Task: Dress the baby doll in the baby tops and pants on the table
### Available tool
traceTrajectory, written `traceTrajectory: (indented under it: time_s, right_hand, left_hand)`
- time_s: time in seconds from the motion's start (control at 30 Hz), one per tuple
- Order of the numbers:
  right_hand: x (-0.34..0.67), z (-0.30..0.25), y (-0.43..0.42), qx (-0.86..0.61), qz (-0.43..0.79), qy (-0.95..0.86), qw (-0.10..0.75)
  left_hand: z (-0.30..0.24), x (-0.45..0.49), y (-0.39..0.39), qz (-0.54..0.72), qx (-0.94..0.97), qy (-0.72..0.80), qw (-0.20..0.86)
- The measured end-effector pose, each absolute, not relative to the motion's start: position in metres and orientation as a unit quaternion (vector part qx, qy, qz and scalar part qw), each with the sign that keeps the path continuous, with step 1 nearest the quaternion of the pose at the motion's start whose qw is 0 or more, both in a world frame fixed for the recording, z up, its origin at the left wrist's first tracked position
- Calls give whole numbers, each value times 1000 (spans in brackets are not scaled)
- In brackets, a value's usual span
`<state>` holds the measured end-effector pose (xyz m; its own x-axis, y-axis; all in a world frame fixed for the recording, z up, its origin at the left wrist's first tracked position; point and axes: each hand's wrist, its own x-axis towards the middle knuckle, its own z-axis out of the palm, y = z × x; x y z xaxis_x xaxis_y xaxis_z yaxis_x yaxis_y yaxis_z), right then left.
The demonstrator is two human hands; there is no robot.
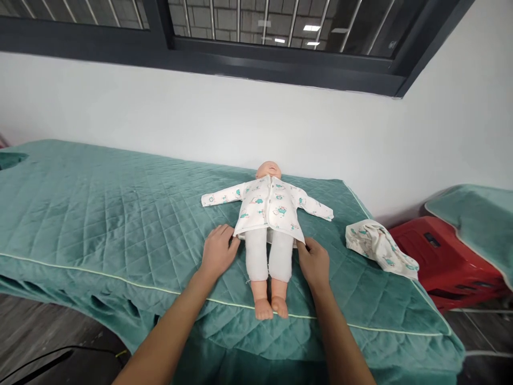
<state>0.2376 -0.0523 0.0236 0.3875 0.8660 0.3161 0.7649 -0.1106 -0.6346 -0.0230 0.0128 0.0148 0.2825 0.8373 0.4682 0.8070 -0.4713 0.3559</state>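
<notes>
A baby doll (269, 251) lies on its back on a green quilted bed (100, 214), head toward the wall, feet at the near edge. It wears a white printed shirt (267, 206) with sleeves spread out and white leggings. My left hand (218, 250) rests on the quilt at the shirt's lower left hem, fingers closed on the hem's corner. At the lower right hem my right hand (313, 261) does the same, fingertips tucked at the fabric's edge.
A crumpled white printed garment (379, 247) lies on the bed's right end. Past it stands a red plastic object (444, 262) and another green-covered surface (476, 219). A white wall and dark window frame (280, 59) are behind. Dark floor lies below left.
</notes>
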Motion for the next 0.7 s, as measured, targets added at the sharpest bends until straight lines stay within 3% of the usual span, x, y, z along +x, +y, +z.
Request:
traceTrajectory:
  time_s: [0.47,0.7]
  right_hand:
    - [243,18,-55,-739,80,-485,461]
    - [245,19,-61,-648,159,-509,544]
  left_hand:
    - [11,-29,5,298,785,542,23]
    - [9,-33,4,325,789,513,91]
